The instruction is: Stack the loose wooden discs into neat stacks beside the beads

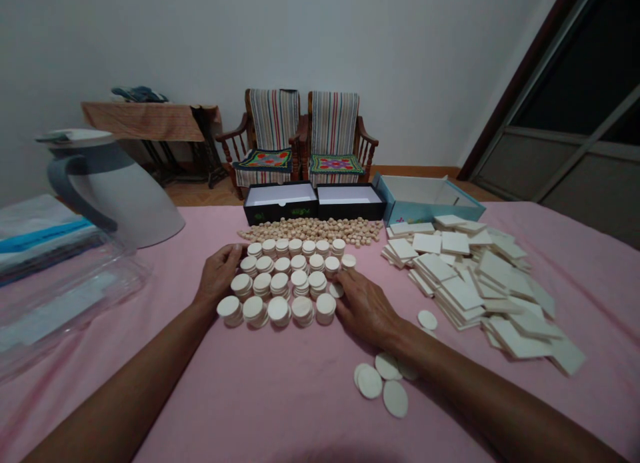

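Several short stacks of round pale wooden discs (287, 281) stand in rows on the pink tablecloth (280, 396). My left hand (219, 271) rests against the left side of the stacks, fingers curled at the back row. My right hand (364, 304) lies flat against the right side, fingertips touching a disc (337, 290) by the stacks. Neither hand grips anything. A few loose discs (383, 380) lie under my right forearm, and one more disc (427, 319) sits to its right.
Small wooden beads (313, 230) lie behind the stacks, before two black boxes (315, 202) and a blue box (425, 198). A heap of square pale tiles (475, 276) fills the right. A white jug (113, 186) and clear plastic container (55, 303) stand left. Two chairs (300, 140) beyond.
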`<state>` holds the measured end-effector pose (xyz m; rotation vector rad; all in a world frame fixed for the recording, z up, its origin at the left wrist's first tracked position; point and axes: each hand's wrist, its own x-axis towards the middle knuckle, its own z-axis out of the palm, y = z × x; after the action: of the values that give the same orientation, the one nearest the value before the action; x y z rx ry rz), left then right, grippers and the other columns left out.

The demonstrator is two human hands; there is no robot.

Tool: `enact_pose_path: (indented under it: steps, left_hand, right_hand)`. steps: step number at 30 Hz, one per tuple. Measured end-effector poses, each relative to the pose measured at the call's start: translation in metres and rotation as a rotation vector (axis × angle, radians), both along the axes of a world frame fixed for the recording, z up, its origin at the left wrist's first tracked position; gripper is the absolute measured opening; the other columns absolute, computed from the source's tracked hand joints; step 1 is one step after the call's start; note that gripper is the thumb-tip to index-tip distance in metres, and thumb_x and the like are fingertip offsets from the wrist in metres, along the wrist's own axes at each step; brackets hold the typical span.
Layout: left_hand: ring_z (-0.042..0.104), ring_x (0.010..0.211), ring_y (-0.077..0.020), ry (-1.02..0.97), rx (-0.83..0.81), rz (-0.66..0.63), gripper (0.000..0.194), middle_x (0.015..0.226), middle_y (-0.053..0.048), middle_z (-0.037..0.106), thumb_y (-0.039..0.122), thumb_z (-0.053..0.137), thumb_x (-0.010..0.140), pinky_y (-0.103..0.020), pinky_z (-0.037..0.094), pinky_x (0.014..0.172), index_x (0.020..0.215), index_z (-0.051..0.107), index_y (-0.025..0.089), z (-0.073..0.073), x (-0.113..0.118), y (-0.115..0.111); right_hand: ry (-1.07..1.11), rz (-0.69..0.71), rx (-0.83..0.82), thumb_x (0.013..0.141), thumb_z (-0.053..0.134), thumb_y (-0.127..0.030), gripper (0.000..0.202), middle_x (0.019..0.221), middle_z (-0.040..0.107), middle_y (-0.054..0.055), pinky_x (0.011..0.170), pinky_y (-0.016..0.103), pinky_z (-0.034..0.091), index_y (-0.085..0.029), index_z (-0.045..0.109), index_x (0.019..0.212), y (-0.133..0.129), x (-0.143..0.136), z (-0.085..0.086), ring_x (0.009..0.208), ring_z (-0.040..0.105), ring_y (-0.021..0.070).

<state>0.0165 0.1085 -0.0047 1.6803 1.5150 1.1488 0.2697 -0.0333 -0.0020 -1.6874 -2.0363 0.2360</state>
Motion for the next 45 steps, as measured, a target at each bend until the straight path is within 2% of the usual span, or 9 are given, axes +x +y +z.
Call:
enact_pose_path:
  steps: [10, 16, 19, 22, 25, 29, 35, 39, 45]
  left_hand:
    - [0.064, 0.086, -0.0223, -0.023, 0.008, -0.002, 0.041, 0.092, -0.005, 0.072, 0.050, 0.049, 0.077, -0.028, 0.051, 0.073, 0.090, 0.069, 0.016, 0.002, 0.002, -0.001]
    - [0.064, 0.086, -0.0223, -0.056, -0.009, 0.000, 0.042, 0.092, -0.006, 0.072, 0.051, 0.049, 0.077, -0.028, 0.052, 0.070, 0.089, 0.068, 0.016, 0.002, 0.002, -0.001]
    - [0.064, 0.086, -0.0224, -0.060, -0.016, 0.004, 0.044, 0.093, -0.006, 0.071, 0.052, 0.050, 0.077, -0.027, 0.051, 0.068, 0.090, 0.068, 0.016, 0.000, 0.002, -0.001]
    - [0.064, 0.086, -0.0222, -0.049, -0.009, -0.003, 0.045, 0.093, -0.007, 0.071, 0.053, 0.049, 0.077, -0.027, 0.051, 0.068, 0.091, 0.068, 0.015, -0.001, 0.001, 0.000]
    - [0.064, 0.087, -0.0217, -0.050, -0.010, -0.009, 0.044, 0.094, -0.007, 0.071, 0.051, 0.048, 0.078, -0.027, 0.051, 0.071, 0.092, 0.068, 0.015, -0.002, 0.000, 0.001]
    - [0.064, 0.085, -0.0208, -0.049, -0.009, -0.010, 0.040, 0.095, -0.007, 0.071, 0.047, 0.048, 0.079, -0.028, 0.052, 0.075, 0.093, 0.068, 0.015, -0.003, 0.000, 0.001]
    - [0.064, 0.088, -0.0213, -0.036, -0.014, -0.002, 0.039, 0.094, -0.005, 0.071, 0.047, 0.049, 0.078, -0.027, 0.052, 0.074, 0.092, 0.068, 0.016, -0.001, 0.000, 0.001]
    - [0.064, 0.089, -0.0219, -0.039, -0.018, -0.001, 0.039, 0.096, -0.006, 0.071, 0.046, 0.049, 0.079, -0.027, 0.052, 0.073, 0.093, 0.068, 0.016, 0.000, 0.001, -0.001]
    - [0.065, 0.083, -0.0197, -0.170, -0.019, 0.048, 0.033, 0.097, -0.008, 0.070, 0.039, 0.049, 0.081, -0.027, 0.053, 0.069, 0.095, 0.065, 0.014, -0.001, 0.005, -0.002]
  right_hand:
    - [0.028, 0.036, 0.042, 0.078, 0.048, -0.013, 0.030, 0.103, 0.056, 0.009, 0.074, 0.031, 0.040, -0.018, 0.048, 0.108, -0.002, 0.003, -0.002, 0.087, 0.051, 0.0194]
    - [-0.053, 0.041, -0.091, 0.079, 0.050, -0.015, 0.035, 0.107, 0.057, 0.010, 0.071, 0.030, 0.040, -0.016, 0.051, 0.114, -0.016, 0.013, 0.030, 0.083, 0.054, 0.0180]
    - [-0.104, 0.197, -0.329, 0.077, 0.052, -0.015, 0.019, 0.086, 0.060, 0.005, 0.068, 0.028, 0.039, -0.017, 0.059, 0.094, -0.031, 0.022, 0.053, 0.076, 0.053, 0.0169]
    - [-0.072, 0.444, -0.522, 0.068, 0.061, -0.012, 0.032, 0.097, 0.059, 0.004, 0.074, 0.026, 0.040, -0.019, 0.058, 0.099, -0.046, 0.027, 0.065, 0.087, 0.053, 0.0169]
    - [-0.089, 0.538, -0.558, 0.061, 0.063, -0.008, 0.043, 0.103, 0.055, 0.004, 0.075, 0.026, 0.041, -0.020, 0.056, 0.102, -0.054, 0.025, 0.062, 0.090, 0.052, 0.0168]
    - [-0.097, 0.497, -0.500, 0.064, 0.056, -0.006, 0.037, 0.097, 0.054, 0.004, 0.071, 0.025, 0.041, -0.020, 0.056, 0.098, -0.050, 0.020, 0.047, 0.083, 0.052, 0.0155]
    - [-0.142, 0.205, -0.220, 0.080, 0.049, -0.011, 0.024, 0.099, 0.056, 0.009, 0.077, 0.031, 0.043, -0.016, 0.055, 0.102, -0.038, 0.034, 0.048, 0.089, 0.053, 0.0188]
    - [-0.065, 0.221, -0.142, 0.087, 0.050, -0.022, 0.023, 0.103, 0.058, 0.008, 0.082, 0.033, 0.045, -0.017, 0.054, 0.109, -0.049, 0.051, 0.052, 0.094, 0.055, 0.0191]
    - [-0.053, 0.279, -0.077, 0.085, 0.057, -0.039, 0.046, 0.123, 0.054, 0.014, 0.096, 0.043, 0.039, -0.017, 0.049, 0.125, -0.081, 0.069, 0.030, 0.112, 0.048, 0.0250]
